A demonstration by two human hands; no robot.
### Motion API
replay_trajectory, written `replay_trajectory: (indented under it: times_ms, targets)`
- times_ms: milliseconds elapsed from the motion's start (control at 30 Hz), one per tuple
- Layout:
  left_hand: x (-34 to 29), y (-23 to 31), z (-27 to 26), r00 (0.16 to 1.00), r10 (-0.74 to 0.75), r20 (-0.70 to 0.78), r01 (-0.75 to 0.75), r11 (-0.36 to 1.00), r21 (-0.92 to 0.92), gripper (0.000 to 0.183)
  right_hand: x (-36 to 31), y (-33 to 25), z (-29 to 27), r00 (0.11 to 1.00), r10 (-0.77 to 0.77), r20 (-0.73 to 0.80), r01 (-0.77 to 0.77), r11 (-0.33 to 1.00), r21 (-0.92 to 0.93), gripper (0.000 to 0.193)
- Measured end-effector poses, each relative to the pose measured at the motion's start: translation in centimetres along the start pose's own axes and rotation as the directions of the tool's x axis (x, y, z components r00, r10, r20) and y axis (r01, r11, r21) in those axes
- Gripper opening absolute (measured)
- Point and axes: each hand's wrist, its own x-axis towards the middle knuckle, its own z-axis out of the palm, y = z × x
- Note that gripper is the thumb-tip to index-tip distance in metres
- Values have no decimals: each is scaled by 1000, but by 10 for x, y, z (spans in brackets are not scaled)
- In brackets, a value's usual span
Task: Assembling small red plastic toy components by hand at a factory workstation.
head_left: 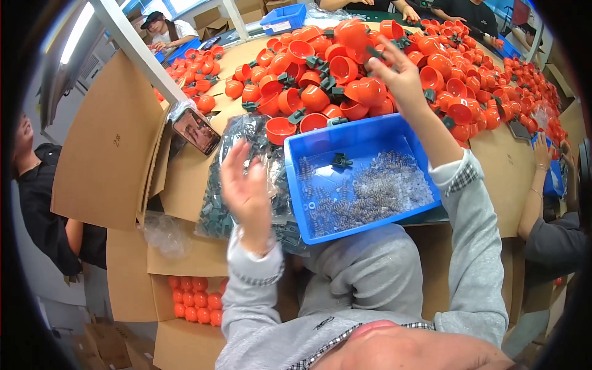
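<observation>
Foremost, 1 orange cup [351, 34], apparently with a dark green fitting [374, 53]: blurred, over the heap of like cups [370, 92], beside the right hand [401, 77]. Handling, judged: light, stiff plastic; smooth dome, liable to slip; not very fragile. Best hold: the fitting, or a pinch across the rim.

Right fingers: extended, partly parted, tips by the green fitting; whether they grip it, cannot tell. Left hand [248, 191]: fingers loosely spread, nothing seen in them, above 1 clear bag of dark green parts [216, 209].

Surface: brown cardboard tabletop [505, 172]; 1 blue tray [320, 179] at the near edge, containing springs [376, 191], small pale pieces and 1 dark green part; 1 phone [196, 131], left of the bag.

Room: 1 pale post [139, 46]; 1 raised carton flap [108, 142]; orange domes [196, 300] in a carton below; co-workers at the far side, left and right.
</observation>
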Motion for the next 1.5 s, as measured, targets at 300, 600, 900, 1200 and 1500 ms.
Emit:
replay_trajectory:
  times_ms: [300, 600, 900, 1200, 1500]
  targets:
    - [-100, 8, -282, 732, 80, -677, 395, 759, 517, 10, -53, -3, 48, 748, -409, 524, 642, 645, -414, 20]
    - [-226, -11, -363, 727, -277, -628, 611, -158, 776, 47, -91, 6, 67, 427, 243, 871, 635, 604, -480, 16]
    - [-215, -45, -339, 437, -554, -709, 450, -548, 705, 77, -90, 24, 46, 359, 416, 835, 523, 651, -550, 11]
    - [-159, 21, -362, 362, -524, -771, 832, -190, 520, 51, -88, 12, 52, 213, 526, 823, 432, 705, -563, 9]
    - [-25, 76, -168, 722, -648, 244, 684, 721, -110, 69, -72, 31, 43, 370, 274, 888, 415, 806, -422, 6]
